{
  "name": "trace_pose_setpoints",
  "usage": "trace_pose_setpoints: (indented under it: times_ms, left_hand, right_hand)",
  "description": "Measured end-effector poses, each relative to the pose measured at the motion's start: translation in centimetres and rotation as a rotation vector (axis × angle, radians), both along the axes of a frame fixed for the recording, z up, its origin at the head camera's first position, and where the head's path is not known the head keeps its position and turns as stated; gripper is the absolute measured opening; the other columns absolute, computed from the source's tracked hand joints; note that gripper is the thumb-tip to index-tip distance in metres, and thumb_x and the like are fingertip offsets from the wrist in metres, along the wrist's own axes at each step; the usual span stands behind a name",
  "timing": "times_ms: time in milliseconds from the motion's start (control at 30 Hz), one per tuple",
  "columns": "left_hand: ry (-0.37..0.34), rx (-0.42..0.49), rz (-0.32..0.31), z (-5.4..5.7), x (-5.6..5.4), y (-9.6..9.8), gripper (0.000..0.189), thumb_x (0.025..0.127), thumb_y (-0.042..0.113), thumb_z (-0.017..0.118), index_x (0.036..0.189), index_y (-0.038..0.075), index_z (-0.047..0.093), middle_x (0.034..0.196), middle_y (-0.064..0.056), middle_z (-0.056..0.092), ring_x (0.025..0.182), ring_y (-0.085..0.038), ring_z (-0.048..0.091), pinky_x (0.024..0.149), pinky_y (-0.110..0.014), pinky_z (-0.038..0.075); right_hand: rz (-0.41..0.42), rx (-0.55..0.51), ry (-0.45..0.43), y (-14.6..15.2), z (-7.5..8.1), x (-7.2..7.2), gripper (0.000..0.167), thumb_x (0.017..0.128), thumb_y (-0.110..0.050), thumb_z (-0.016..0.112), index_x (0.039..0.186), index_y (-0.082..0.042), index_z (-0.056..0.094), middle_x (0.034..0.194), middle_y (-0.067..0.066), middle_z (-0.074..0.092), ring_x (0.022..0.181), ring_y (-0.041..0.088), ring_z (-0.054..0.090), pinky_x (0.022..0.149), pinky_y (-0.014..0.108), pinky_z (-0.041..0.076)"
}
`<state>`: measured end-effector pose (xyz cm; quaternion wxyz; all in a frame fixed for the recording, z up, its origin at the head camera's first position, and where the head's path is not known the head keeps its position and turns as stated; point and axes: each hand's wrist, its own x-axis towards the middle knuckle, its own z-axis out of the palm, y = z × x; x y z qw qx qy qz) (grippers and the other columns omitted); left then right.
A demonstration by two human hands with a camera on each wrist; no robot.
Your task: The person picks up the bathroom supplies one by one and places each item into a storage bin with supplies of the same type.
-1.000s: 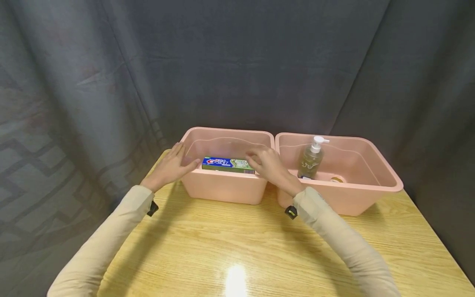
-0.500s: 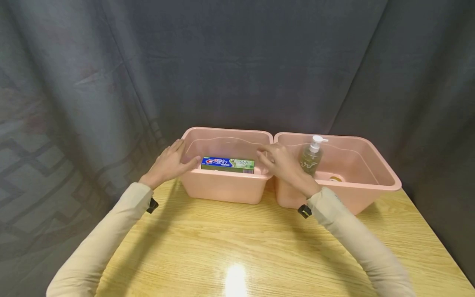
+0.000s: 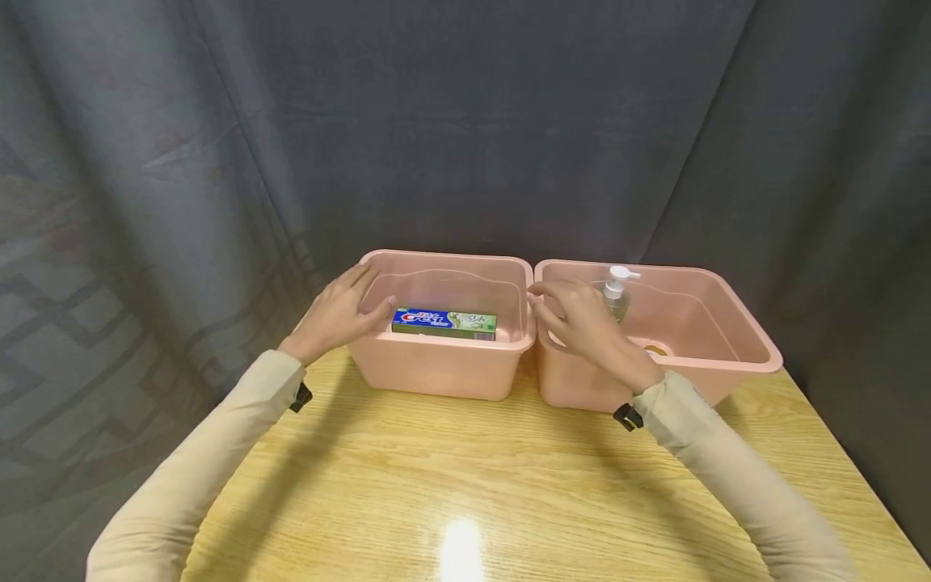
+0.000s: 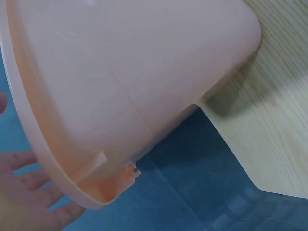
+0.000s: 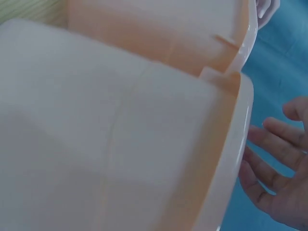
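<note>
My left hand (image 3: 336,314) lies over the left end of the left pink bin (image 3: 436,365), its fingers extended along the rim. The left wrist view shows the fingers (image 4: 33,180) just behind the bin's rim. A blue and green toothpaste box (image 3: 444,323) lies inside this bin. My right hand (image 3: 582,321), fingers loosely bent and nothing held, hovers over the near left corner of the right pink bin (image 3: 742,319). In the right wrist view its fingers (image 5: 274,149) are spread beside that rim. A pump bottle (image 3: 616,293) with a white top stands in the right bin, partly hidden by my right hand.
Both bins stand side by side at the back of a wooden table (image 3: 451,469). A small round, yellowish thing (image 3: 656,350) lies in the right bin, mostly behind its front wall. A dark grey curtain (image 3: 465,121) hangs behind and beside the table.
My right hand has moved right, from above the toothpaste box's right end to the right bin's left corner. My left hand has shifted slightly along the rim. The box stays in the bin.
</note>
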<state>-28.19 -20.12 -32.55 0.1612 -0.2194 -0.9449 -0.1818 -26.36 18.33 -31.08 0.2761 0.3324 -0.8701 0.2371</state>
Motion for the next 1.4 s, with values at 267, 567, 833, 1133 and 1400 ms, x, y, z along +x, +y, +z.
trace_pose_setpoints:
  times_ms: [267,567,833,1133,1400]
  left_hand:
    - [0.007,0.013,0.03,0.0,0.1,0.4,0.068,0.098,0.055,0.049,0.146,0.007,0.047,0.154,-0.012,0.039,0.137,-0.038,0.038,0.108,-0.059,0.033]
    - [0.008,0.037,0.039,0.1,0.0,0.4,0.06,0.098,0.049,0.052,0.143,0.009,0.05,0.147,-0.014,0.048,0.129,-0.041,0.046,0.101,-0.062,0.038]
    - [-0.003,0.032,0.026,-0.1,-0.2,0.2,0.061,0.098,0.052,0.049,0.144,0.012,0.05,0.147,-0.013,0.048,0.13,-0.041,0.045,0.102,-0.064,0.037]
    - [0.017,0.036,0.019,-0.1,-0.2,0.1,0.056,0.098,0.049,0.05,0.14,0.012,0.053,0.145,-0.012,0.05,0.123,-0.042,0.05,0.095,-0.064,0.041]
    - [0.042,0.026,0.017,-0.1,-0.4,-0.1,0.055,0.098,0.049,0.051,0.139,0.012,0.053,0.14,-0.013,0.054,0.12,-0.041,0.053,0.093,-0.061,0.044]
  right_hand:
    - [0.007,0.002,-0.013,2.4,0.1,0.1,0.022,0.098,-0.016,0.063,0.11,0.001,0.071,0.106,0.015,0.072,0.098,0.033,0.066,0.085,0.051,0.05]
    - [-0.039,0.02,0.097,5.9,-0.7,0.1,0.025,0.099,-0.024,0.061,0.106,-0.002,0.071,0.103,0.014,0.072,0.094,0.034,0.065,0.081,0.053,0.049]
    - [-0.062,0.038,0.211,8.9,-1.2,0.3,0.042,0.103,-0.039,0.052,0.105,-0.001,0.069,0.103,0.018,0.07,0.088,0.037,0.066,0.075,0.054,0.05]
    - [-0.132,0.124,0.219,11.6,-0.1,0.8,0.015,0.091,-0.012,0.068,0.101,0.0,0.07,0.098,0.016,0.071,0.09,0.038,0.065,0.077,0.054,0.049]
    - [-0.176,0.178,0.24,13.4,0.1,0.7,0.015,0.092,-0.013,0.067,0.096,0.002,0.069,0.093,0.019,0.07,0.097,0.04,0.064,0.095,0.055,0.043]
